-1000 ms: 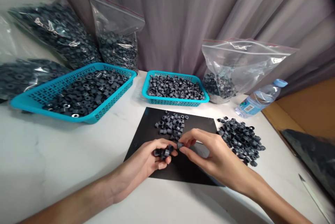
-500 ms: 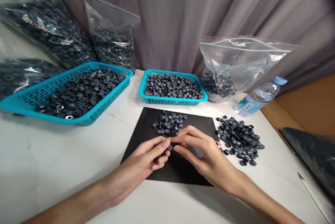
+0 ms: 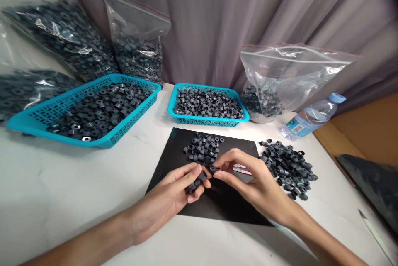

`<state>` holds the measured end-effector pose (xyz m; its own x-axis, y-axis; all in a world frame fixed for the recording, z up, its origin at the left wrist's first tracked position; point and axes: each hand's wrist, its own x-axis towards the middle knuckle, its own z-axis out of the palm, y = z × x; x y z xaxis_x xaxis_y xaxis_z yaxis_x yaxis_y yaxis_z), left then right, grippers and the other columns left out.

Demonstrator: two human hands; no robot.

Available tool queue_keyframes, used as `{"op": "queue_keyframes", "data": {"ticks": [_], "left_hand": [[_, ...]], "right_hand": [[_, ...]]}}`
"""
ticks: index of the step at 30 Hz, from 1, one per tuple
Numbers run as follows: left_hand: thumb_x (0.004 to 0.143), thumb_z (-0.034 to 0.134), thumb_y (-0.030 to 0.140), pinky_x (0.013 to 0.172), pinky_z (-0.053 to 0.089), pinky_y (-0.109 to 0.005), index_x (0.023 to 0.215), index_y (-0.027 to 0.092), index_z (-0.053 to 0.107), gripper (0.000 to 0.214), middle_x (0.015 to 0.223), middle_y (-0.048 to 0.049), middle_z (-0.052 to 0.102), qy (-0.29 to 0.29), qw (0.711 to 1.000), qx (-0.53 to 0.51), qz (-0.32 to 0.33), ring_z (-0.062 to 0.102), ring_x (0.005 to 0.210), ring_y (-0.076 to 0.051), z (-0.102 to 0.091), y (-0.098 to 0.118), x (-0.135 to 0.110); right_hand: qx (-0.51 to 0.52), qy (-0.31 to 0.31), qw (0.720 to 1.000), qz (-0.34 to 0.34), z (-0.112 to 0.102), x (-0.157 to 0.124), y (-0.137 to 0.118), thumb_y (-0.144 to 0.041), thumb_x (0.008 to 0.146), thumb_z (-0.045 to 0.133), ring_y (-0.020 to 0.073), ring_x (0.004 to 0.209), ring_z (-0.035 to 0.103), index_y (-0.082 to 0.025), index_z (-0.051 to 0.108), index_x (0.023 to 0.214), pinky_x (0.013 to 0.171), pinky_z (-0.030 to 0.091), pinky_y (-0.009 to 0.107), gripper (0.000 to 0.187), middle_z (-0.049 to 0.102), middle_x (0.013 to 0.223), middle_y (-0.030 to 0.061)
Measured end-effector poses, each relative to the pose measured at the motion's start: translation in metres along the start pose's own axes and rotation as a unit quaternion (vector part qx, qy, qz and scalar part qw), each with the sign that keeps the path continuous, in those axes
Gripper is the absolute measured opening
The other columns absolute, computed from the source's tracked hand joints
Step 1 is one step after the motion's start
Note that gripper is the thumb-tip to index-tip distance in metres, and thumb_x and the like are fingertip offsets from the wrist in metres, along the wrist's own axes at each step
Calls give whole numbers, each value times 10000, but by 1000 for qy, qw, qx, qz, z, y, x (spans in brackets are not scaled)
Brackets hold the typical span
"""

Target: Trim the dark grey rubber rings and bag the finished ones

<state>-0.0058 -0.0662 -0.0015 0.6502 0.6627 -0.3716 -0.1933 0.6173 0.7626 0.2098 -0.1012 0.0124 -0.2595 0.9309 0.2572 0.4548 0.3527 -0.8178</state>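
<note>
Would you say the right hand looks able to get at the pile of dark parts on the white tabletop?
Probably yes: the pile lies close beside the right hand and nothing visible stands between them, though that hand seems to be pinching a small part.

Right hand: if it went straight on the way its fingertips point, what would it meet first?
Most likely the left hand: its fingertips and the dark rings it holds lie just ahead of the right hand. Depth between the hands is hard to judge here.
</note>
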Motion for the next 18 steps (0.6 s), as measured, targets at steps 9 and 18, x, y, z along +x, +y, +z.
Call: {"op": "queue_keyframes", "data": {"ticks": [9, 18], "left_hand": [[960, 612, 356, 745, 439, -219, 1046, 177, 737, 234, 982, -47, 649, 7, 1000, -29, 4, 556, 825, -118, 0, -2, 2], [917, 679, 344, 811, 468, -255, 1033, 192, 757, 207, 1003, -47, 664, 43, 997, -64, -16, 597, 878, -139, -1, -2, 1]], "right_hand": [[21, -9, 999, -32, -2, 3, 6, -260, 951, 653, 176, 990, 619, -266, 732, 1065, 904, 505, 327, 138, 655, 1029, 29], [35, -21, 999, -13, 3, 2, 10, -298, 953, 654, 169, 1046, 590, -349, 720, 1186, 956, 469, 324, 248, 621, 1086, 20]]}}
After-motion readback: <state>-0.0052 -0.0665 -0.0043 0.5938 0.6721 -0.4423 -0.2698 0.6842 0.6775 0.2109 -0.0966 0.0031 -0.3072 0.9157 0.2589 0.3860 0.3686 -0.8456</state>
